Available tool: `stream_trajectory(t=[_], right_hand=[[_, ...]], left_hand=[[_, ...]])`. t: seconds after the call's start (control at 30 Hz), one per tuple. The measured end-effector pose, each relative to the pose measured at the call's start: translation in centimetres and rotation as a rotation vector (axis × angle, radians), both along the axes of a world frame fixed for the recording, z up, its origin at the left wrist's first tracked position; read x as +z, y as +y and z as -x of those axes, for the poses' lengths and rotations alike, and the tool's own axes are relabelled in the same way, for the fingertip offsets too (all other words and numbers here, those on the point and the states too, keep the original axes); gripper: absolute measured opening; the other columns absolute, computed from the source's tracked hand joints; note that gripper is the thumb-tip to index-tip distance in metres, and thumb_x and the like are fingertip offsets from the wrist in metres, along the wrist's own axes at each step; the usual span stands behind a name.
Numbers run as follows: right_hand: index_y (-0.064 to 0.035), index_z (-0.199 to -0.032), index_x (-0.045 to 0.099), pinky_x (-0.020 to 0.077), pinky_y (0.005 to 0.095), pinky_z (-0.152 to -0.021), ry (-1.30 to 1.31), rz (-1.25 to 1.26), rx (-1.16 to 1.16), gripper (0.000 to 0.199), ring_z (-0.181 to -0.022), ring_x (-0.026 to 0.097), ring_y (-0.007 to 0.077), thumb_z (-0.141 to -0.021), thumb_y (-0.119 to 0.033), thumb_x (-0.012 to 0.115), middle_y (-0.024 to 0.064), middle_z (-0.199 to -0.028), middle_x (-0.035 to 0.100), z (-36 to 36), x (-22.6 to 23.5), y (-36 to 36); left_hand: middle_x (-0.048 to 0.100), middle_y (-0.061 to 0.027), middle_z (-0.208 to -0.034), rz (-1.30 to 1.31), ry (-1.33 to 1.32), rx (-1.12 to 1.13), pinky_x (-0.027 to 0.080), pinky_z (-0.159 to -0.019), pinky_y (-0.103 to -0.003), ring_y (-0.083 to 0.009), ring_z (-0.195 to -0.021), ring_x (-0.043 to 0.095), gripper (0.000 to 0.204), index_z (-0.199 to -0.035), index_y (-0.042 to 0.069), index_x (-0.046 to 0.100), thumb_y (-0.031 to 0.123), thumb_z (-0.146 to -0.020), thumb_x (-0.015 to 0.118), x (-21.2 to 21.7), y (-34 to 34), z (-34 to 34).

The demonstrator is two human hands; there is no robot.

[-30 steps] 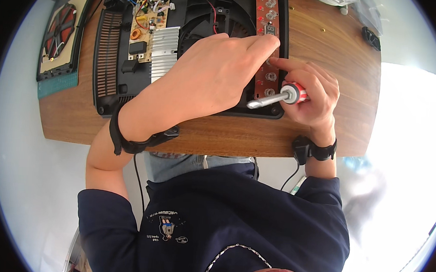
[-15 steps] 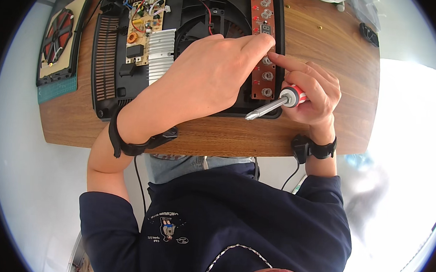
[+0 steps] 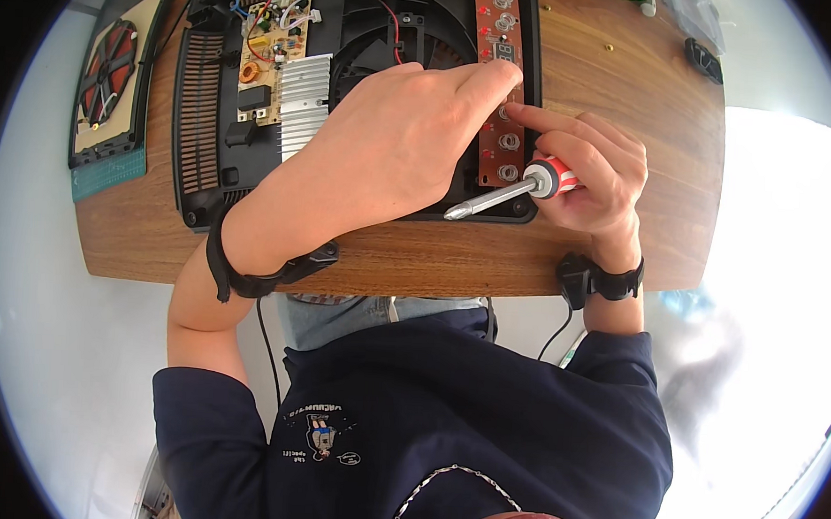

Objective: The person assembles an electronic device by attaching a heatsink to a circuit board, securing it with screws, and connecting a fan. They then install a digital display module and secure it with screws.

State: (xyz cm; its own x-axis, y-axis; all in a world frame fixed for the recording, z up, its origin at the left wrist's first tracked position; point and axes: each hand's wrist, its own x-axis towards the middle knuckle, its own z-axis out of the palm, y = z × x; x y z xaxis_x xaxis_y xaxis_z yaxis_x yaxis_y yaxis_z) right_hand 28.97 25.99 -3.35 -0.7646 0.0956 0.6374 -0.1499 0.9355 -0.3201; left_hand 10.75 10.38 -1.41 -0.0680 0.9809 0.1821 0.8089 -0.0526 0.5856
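Note:
A black plastic appliance base (image 3: 532, 54) lies before me, with a reddish-brown strip circuit board (image 3: 488, 166) along its right side. My left hand (image 3: 399, 132) reaches across the base, its bent index finger down at the board beside the small display. The thumb and other fingers are hidden beneath that hand, so what they pinch cannot be made out. My right hand (image 3: 600, 175) is curled round the red-and-white handle of a screwdriver (image 3: 494, 203), whose shaft points left over the base's near edge. Its index finger stretches to the board, close to the left fingertips.
In the base are a silver heat sink (image 3: 303, 103), a tan circuit board (image 3: 291, 39) and a black fan (image 3: 436, 46). A panel with a round coil (image 3: 110, 72) lies left on a green mat (image 3: 119, 173). Small brass-coloured screws (image 3: 608, 48) and a black object (image 3: 703, 60) lie right.
The screwdriver's tip has swung left and slightly up as my right hand turned a little. The base and its strip board have shifted slightly left. My left hand stays at nearly the same spot.

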Motion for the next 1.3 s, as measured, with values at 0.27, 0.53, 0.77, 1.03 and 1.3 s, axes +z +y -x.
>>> stream_trajectory(t=[0.27, 0.53, 0.77, 1.03, 1.3], right_hand=[[-0.0065, -0.083, 0.061, 0.0465, 0.0276, -0.049, 0.008, -0.051, 0.047, 0.023, -0.055, 0.060, 0.0182, -0.078, -0.016, 0.082, 0.0105, -0.098, 0.081, 0.07, -0.51, 0.67], [-0.0076, -0.078, 0.062, 0.0509, 0.0291, -0.052, 0.007, 0.008, -0.008, 0.022, -0.062, 0.066, 0.0204, -0.067, -0.008, 0.082, 0.0046, -0.100, 0.080, -0.04, -0.08, 0.07], [-0.0075, -0.077, 0.062, 0.0509, 0.0289, -0.052, -0.013, 0.000, -0.010, 0.022, -0.063, 0.067, 0.0200, -0.067, -0.009, 0.082, 0.0053, -0.100, 0.080, -0.09, -0.10, 0.14], [-0.0073, -0.078, 0.063, 0.0511, 0.0287, -0.053, 0.006, 0.002, -0.020, 0.023, -0.064, 0.067, 0.0202, -0.068, -0.012, 0.083, 0.0056, -0.100, 0.080, -0.09, -0.08, 0.13], [-0.0082, -0.080, 0.065, 0.0533, 0.0290, -0.056, -0.039, 0.027, -0.011, 0.022, -0.067, 0.070, 0.0209, -0.068, -0.011, 0.083, 0.0053, -0.101, 0.080, -0.24, -0.14, 0.16]], left_hand=[[0.073, -0.0105, -0.117, -0.003, 0.002, 0.002, 0.054, -0.080, -0.046, -0.0385, -0.095, 0.068, 0.062, -0.135, 0.007, 0.050, -0.015, -0.078, 0.059, -0.03, 0.10, -0.02], [0.073, -0.0111, -0.116, 0.013, 0.016, 0.011, 0.055, -0.080, -0.046, -0.0387, -0.095, 0.068, 0.061, -0.135, 0.007, 0.050, -0.014, -0.078, 0.058, -0.11, 0.04, -0.08], [0.073, -0.0126, -0.117, 0.028, -0.002, 0.011, 0.055, -0.081, -0.047, -0.0399, -0.095, 0.068, 0.062, -0.136, 0.007, 0.050, -0.013, -0.078, 0.059, 0.10, 0.08, -0.07], [0.072, -0.0137, -0.118, 0.029, 0.002, 0.007, 0.055, -0.081, -0.047, -0.0413, -0.096, 0.067, 0.063, -0.137, 0.006, 0.050, -0.014, -0.078, 0.059, 0.20, 0.02, -0.05], [0.072, -0.0161, -0.118, 0.004, -0.006, -0.004, 0.055, -0.082, -0.048, -0.0424, -0.099, 0.067, 0.059, -0.136, 0.005, 0.050, -0.012, -0.080, 0.058, -0.07, 0.06, 0.00]])
